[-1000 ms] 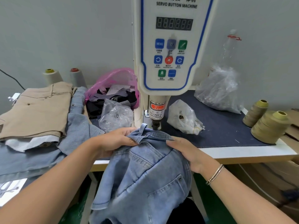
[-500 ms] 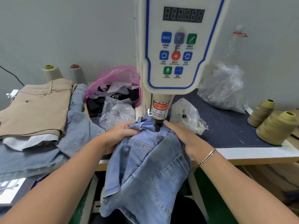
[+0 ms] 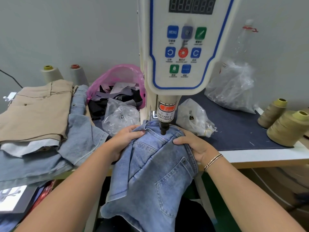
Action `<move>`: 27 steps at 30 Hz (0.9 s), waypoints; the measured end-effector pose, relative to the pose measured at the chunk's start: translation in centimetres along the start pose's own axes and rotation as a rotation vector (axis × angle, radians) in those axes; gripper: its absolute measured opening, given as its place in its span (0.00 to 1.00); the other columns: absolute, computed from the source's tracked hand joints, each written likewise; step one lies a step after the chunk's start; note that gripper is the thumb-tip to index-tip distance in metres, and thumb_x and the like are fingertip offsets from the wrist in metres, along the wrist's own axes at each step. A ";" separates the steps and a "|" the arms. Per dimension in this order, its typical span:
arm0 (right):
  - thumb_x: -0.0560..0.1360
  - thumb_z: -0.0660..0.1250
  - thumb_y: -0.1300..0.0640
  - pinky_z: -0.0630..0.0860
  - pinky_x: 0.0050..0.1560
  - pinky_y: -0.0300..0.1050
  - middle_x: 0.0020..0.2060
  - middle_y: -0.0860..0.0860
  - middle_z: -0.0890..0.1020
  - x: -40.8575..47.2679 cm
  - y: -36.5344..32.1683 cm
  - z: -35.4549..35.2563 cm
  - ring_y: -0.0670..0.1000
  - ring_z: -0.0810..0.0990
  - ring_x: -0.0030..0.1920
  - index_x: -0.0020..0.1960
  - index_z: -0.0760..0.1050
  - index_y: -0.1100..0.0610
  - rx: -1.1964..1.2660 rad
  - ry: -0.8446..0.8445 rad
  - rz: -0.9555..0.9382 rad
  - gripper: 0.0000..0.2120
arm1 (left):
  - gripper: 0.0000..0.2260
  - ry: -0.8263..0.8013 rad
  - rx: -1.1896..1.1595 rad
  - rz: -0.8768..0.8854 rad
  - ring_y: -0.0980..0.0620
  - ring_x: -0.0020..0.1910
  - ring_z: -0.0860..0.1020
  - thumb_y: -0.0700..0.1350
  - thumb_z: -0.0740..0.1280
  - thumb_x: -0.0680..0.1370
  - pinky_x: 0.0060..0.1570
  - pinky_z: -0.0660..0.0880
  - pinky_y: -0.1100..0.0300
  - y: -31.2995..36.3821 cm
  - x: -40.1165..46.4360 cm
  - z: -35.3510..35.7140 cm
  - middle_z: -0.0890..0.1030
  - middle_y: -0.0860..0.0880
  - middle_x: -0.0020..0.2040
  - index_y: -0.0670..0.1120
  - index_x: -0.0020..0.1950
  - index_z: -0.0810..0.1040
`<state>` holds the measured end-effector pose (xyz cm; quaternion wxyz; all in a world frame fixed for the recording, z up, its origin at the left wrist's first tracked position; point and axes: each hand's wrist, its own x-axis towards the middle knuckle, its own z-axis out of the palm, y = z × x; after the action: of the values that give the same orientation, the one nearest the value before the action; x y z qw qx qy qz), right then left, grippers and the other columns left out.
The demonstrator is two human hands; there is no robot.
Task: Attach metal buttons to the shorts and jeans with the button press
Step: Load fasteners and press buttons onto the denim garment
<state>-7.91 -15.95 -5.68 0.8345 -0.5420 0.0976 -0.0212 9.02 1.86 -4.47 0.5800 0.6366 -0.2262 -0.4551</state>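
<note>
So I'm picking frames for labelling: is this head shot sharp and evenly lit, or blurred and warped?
Head view: soft, even light, no hard shadows or glare; the denim shorts and the press plunger are fairly sharp; the control panel small print is smeared; wide-angle bending toward the edges; both forearms go soft at the bottom.

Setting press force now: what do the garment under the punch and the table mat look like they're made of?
Garment: light-blue washed denim, matte; twill look, contrast seams and a riveted pocket show it. Both hands keep a grip on its waistband. Mat: dark navy woven cloth, probably denim, matte; loose thread bits lie on it.
</note>
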 end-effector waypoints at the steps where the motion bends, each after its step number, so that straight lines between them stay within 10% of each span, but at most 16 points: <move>1: 0.67 0.65 0.68 0.78 0.55 0.49 0.56 0.57 0.81 0.1 0.0 -0.1 0.55 0.81 0.54 0.64 0.73 0.55 -0.009 0.021 -0.015 0.26 | 0.07 0.004 -0.004 0.003 0.49 0.44 0.84 0.43 0.67 0.79 0.40 0.78 0.58 0.0 0.0 0.1 0.86 0.46 0.46 0.47 0.56 0.78; 16: 0.68 0.66 0.65 0.79 0.50 0.44 0.55 0.55 0.82 0.6 0.1 -0.4 0.53 0.82 0.54 0.66 0.70 0.54 0.098 0.081 -0.089 0.27 | 0.20 -0.087 -0.114 0.058 0.47 0.49 0.83 0.49 0.69 0.71 0.47 0.80 0.56 -0.3 -0.6 -0.4 0.84 0.42 0.54 0.46 0.62 0.77; 27: 0.68 0.65 0.67 0.80 0.51 0.46 0.51 0.55 0.84 0.6 -0.2 0.0 0.53 0.83 0.49 0.64 0.72 0.55 0.067 0.110 -0.032 0.25 | 0.11 -0.028 0.000 0.032 0.43 0.56 0.81 0.46 0.64 0.80 0.58 0.77 0.50 -0.5 0.0 -0.3 0.82 0.42 0.57 0.47 0.62 0.76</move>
<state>-7.28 -16.15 -5.64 0.8451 -0.5131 0.1342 -0.0675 9.12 2.11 -4.93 0.5838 0.6266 -0.2444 -0.4548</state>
